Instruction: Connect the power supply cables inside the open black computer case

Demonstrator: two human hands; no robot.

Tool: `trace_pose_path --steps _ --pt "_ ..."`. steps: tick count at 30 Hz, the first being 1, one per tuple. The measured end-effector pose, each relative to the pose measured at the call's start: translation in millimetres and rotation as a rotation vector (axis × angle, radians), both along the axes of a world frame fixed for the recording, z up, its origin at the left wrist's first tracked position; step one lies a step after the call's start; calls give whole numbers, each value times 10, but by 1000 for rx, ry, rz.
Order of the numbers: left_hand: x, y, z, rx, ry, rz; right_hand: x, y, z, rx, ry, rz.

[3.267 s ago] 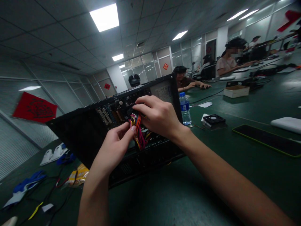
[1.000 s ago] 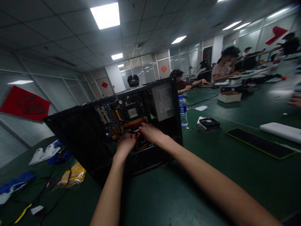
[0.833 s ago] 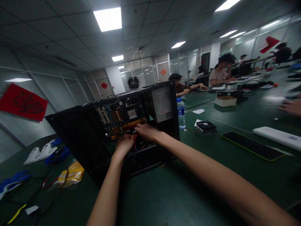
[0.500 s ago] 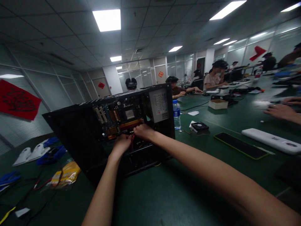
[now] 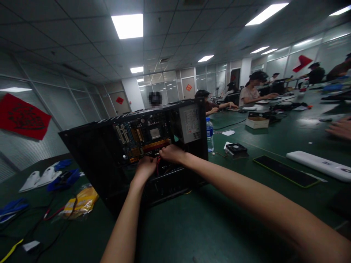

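A big black computer case (image 5: 109, 160) stands open on the green table (image 5: 208, 219), and you can see the board (image 5: 142, 140) with its many little parts inside. Both of the person's hands are deep in the case, low down, just under the board. The left hand (image 5: 146, 167) is curled around some red wires (image 5: 158, 164), and the right hand (image 5: 171, 153) is right beside it with its fingers bent over the same spot. I cannot tell if the right hand is pinching a plug or only pressing on it, because the fingers hide it. A grey power box (image 5: 190, 122) sits in the top corner of the case, close above the right hand. A water bottle (image 5: 210, 134) stands just behind the case, and a small black fan (image 5: 236, 148) lies on the table near it. I think a hard tug could snap a thin wire or bend a pin on the board. The case could also slide and knock the bottle over.
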State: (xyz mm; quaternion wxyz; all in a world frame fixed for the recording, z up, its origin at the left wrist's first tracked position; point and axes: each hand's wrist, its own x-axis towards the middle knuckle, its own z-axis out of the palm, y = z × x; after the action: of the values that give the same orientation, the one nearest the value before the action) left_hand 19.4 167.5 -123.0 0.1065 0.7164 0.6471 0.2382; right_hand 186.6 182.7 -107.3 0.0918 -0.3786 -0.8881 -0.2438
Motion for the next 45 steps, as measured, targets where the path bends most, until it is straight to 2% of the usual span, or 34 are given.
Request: trace_pose_path --steps 14,26,32,38,45 --pt "25 -40 38 -17 11 -6 -61 62 13 -11 -65 30" --pt "75 -120 83 -7 60 -90 -48 82 15 -17 -10 11" --pt "68 -85 61 -43 83 -77 -42 110 -12 -8 46 -2" --pt "70 -66 61 -44 111 -52 -15 54 -7 -95 137 -44" --pt "68 -59 63 -46 114 -41 202 -65 -11 -352 467 -125"
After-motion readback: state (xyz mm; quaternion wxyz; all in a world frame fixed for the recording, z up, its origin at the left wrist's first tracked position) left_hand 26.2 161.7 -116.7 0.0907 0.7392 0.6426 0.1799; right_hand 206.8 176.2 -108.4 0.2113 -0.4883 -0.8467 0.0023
